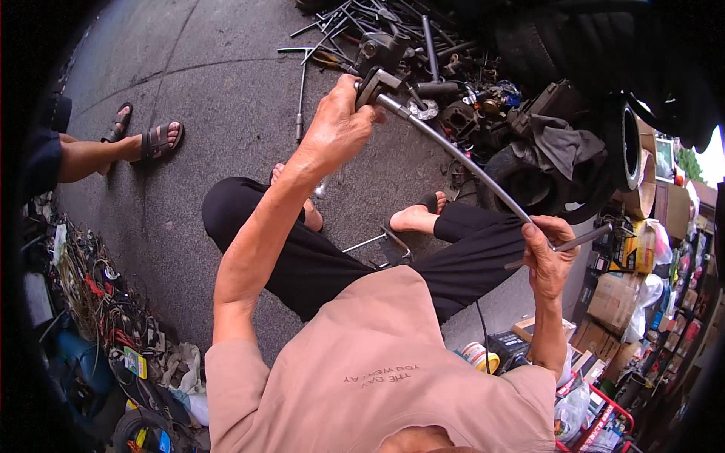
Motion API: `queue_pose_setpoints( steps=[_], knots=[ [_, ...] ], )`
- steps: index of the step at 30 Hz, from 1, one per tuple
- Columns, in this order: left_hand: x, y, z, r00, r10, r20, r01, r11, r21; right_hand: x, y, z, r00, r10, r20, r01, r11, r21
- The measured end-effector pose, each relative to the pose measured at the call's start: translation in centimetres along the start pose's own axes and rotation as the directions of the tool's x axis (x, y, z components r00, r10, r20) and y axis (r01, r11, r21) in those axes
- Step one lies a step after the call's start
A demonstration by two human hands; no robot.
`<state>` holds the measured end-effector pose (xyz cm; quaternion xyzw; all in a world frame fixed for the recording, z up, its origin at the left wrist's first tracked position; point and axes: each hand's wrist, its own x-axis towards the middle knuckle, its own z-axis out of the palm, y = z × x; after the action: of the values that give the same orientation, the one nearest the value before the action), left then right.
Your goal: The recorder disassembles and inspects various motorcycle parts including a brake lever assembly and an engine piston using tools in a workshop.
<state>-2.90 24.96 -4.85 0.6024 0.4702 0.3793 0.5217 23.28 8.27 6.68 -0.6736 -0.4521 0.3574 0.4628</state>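
Observation:
My left hand [343, 124] is closed around a dark metal part with a squared, bracket-like end [380, 81], held up in front of me. Into or against that part runs the socket end of a long T-handle socket wrench [472, 164]; the exact fit is hidden. At the wrench's crossbar, my right hand [549, 253] grips with the thumb on top and fingers wrapped round. Below, between my legs, an L-shaped metal tool [396, 241] and a thin rod [364, 243] lie on the ground. Another T-handle wrench [303, 90] rests beyond my left hand.
A heap of tools and greasy metal parts [461, 113] fills the far side, with a grey rag [559, 147] and tyres [529, 181]. Tangled wires [98, 294] line the left. Another person's sandalled foot [160, 142] stands at left. Cardboard boxes [613, 302] are stacked at right.

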Motion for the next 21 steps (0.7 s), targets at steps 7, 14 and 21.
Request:
queue_pose_setpoints(
  steps=[7,14,21],
  knots=[
    [-0.3,1.2,-0.2,0.987,-0.119,0.109,0.149,0.932,-0.332,-0.1,1.0,-0.8,0.994,-0.103,-0.042,0.099,0.99,-0.099],
    [-0.7,1.5,-1.3,0.949,0.028,0.314,0.173,0.787,-0.592,-0.6,6.3,-3.5,0.998,-0.021,-0.066,0.021,1.0,0.009],
    [-1.3,2.5,0.5,0.964,0.168,0.207,-0.027,0.833,-0.553,-2.0,8.6,-4.0,0.992,0.084,-0.094,-0.061,0.972,0.226]
  ],
)
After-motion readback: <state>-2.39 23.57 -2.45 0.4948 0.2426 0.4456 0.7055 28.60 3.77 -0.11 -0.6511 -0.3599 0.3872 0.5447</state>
